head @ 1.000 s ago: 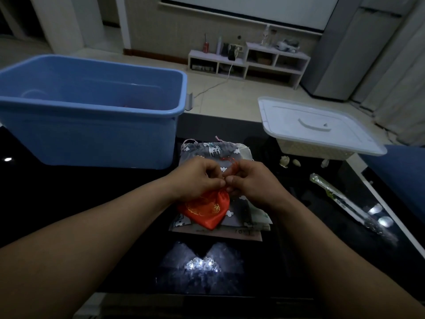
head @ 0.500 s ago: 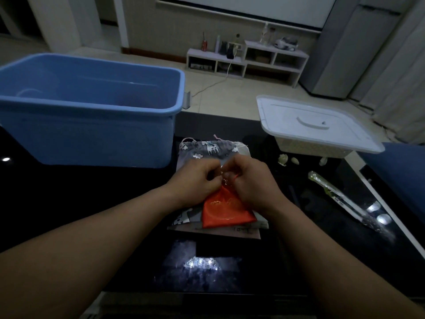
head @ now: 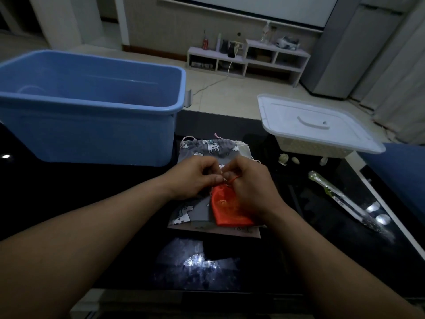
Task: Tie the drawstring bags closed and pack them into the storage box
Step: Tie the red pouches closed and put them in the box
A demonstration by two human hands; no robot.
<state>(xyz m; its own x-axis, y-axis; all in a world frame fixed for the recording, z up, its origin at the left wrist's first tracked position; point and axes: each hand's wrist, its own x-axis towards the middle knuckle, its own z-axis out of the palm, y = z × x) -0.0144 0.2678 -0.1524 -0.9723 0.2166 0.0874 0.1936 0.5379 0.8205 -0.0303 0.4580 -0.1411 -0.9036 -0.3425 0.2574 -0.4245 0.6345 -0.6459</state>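
Over grey bags (head: 208,148), red bag (head: 226,209) now flatter

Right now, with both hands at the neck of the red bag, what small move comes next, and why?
Probably pull the ends of the red cord apart to cinch the tie tight. The left hand and right hand both pinch that cord at the gathered neck of the red bag, which lies on the grey bags, not yet in the blue box.
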